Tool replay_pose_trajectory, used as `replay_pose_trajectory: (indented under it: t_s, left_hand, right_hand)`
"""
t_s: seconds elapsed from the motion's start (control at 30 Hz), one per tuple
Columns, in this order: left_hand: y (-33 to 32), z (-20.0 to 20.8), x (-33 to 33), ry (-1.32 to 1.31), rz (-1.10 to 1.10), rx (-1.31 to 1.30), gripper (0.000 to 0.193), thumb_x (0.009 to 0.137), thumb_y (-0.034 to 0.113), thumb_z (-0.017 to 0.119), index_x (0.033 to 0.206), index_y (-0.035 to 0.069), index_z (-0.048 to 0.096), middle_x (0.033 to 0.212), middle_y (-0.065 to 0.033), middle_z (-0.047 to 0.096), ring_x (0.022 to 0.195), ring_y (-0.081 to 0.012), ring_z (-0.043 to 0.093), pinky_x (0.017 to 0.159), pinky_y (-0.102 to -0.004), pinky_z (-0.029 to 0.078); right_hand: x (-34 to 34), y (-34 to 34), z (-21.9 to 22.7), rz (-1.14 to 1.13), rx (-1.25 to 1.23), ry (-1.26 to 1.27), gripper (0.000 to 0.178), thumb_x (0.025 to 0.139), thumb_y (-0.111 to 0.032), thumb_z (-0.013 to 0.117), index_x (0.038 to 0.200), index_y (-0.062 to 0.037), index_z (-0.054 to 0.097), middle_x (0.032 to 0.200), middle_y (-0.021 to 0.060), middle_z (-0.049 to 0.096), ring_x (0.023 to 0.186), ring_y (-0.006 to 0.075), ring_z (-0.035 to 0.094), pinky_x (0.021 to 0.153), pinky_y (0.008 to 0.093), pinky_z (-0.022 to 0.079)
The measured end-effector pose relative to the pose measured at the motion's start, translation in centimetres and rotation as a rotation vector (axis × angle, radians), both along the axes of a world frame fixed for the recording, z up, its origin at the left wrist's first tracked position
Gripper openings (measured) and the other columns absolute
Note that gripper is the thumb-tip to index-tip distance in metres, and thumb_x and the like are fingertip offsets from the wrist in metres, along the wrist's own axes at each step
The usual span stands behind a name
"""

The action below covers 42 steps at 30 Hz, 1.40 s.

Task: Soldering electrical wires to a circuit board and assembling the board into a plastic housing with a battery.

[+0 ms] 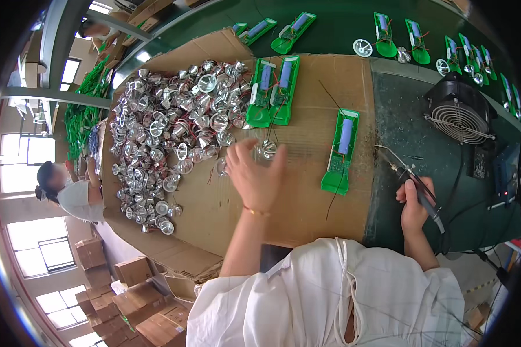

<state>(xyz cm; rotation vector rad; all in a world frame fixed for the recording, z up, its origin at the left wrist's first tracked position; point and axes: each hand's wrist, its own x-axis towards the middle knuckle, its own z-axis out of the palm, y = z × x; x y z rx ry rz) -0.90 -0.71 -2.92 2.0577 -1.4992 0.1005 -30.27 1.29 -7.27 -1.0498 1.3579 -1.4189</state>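
Note:
My left hand [255,176] is over the cardboard, thumb and fingers apart and slightly blurred. Just beyond its fingertips lies a shiny reflector cup [266,150]; whether they touch it I cannot tell. To the left spreads a heap of silvery reflector cups [179,115] with thin red wires. My right hand [415,208] is closed around a soldering iron [433,215], with a thin bent metal tube along its tip end. Between my hands lies a green flashlight housing [340,153] holding a blue battery cell, a small circuit board and dark wires.
Two more green housings [272,92] lie beside the heap. Along the far green belt [341,34] are several others, some with reflectors. A black fan [458,110] stands at the right, near cables. At the left are another person [75,194] and stacked cartons [139,301].

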Motion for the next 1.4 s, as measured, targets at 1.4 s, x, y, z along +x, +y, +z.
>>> replay_pose_trajectory:
  t_s: [1.4]
  left_hand:
    - [2.6, -1.4, -5.4, 0.668, -0.35, 0.207, 0.015, 0.078, 0.01, 0.067, 0.072, -0.001, 0.061, 0.074, -0.0076, 0.057, 0.055, -0.0147, 0.053, 0.051, -0.0265, 0.042]
  right_hand:
    - [3.3, 2.5, 4.3, 0.26, 0.07, 0.034, 0.019, 0.081, -0.01, 0.065, 0.083, 0.0018, 0.05, 0.067, 0.0085, 0.061, 0.058, 0.0097, 0.06, 0.051, 0.0225, 0.049]
